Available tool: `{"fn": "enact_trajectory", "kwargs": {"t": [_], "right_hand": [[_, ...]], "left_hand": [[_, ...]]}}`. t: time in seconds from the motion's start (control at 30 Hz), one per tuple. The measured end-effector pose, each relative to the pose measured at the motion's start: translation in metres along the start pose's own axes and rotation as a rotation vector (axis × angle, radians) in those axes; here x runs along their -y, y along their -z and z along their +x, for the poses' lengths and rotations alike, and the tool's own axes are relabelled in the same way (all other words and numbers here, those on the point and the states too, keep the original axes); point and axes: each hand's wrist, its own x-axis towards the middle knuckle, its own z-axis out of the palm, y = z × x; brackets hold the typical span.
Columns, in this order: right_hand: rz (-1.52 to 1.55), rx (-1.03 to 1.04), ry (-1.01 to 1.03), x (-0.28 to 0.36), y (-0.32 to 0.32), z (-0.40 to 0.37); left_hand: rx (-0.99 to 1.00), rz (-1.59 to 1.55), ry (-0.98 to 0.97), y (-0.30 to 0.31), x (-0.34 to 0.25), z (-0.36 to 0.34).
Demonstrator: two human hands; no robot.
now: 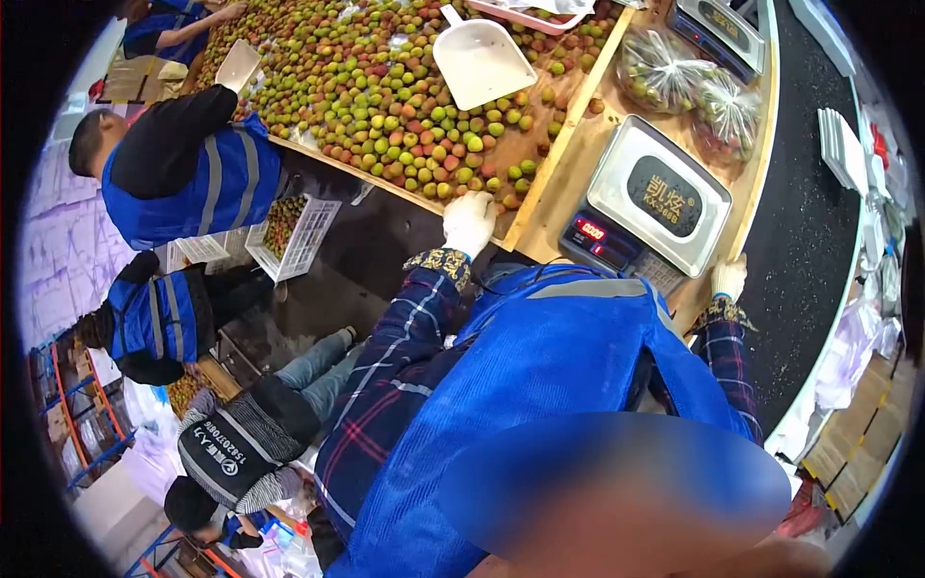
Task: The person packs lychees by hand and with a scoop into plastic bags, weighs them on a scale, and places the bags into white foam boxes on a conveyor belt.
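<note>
My left hand (469,223), in a white glove, rests on the wooden front edge (409,196) of a wide bin of lychees (414,135), its fingers curled over the rim. My right hand (729,277), also gloved, is closed at the right edge of the wooden table (689,306), beside the black belt. Between the hands is a digital scale (665,197) with a steel pan and a red display (592,230) reading 0.000. Nothing lies on its pan. Behind the scale sit two tied clear bags of lychees (665,82). A white scoop (480,60) lies on the fruit.
A second scale (723,29) stands at the far end. The dark conveyor belt (805,193) runs along the right. Co-workers in blue vests (193,188) stand at the left, one by the bin. A white crate (303,241) of fruit is below. A pink tray (535,17) lies behind.
</note>
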Motion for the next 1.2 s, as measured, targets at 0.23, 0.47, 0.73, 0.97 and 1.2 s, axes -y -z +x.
{"fn": "enact_trajectory", "kwargs": {"t": [0.23,0.47,0.73,0.97,1.2], "right_hand": [[0.094,-0.217,-0.015,0.007,0.019,-0.095],[0.188,-0.334,0.077,0.037,0.011,-0.202],[0.486,-0.32,0.338,0.084,-0.011,-0.273],[0.384,-0.192,0.311,0.095,-0.028,-0.245],[0.672,-0.088,0.429,0.137,-0.03,-0.245]], "left_hand": [[0.286,-0.026,0.006,0.003,0.01,0.011],[0.38,-0.095,-0.109,0.006,0.014,0.021],[0.355,-0.122,-0.17,0.008,0.012,0.022],[0.26,-0.147,-0.198,0.003,0.014,0.017],[0.168,-0.393,-0.099,-0.005,0.027,0.031]]}}
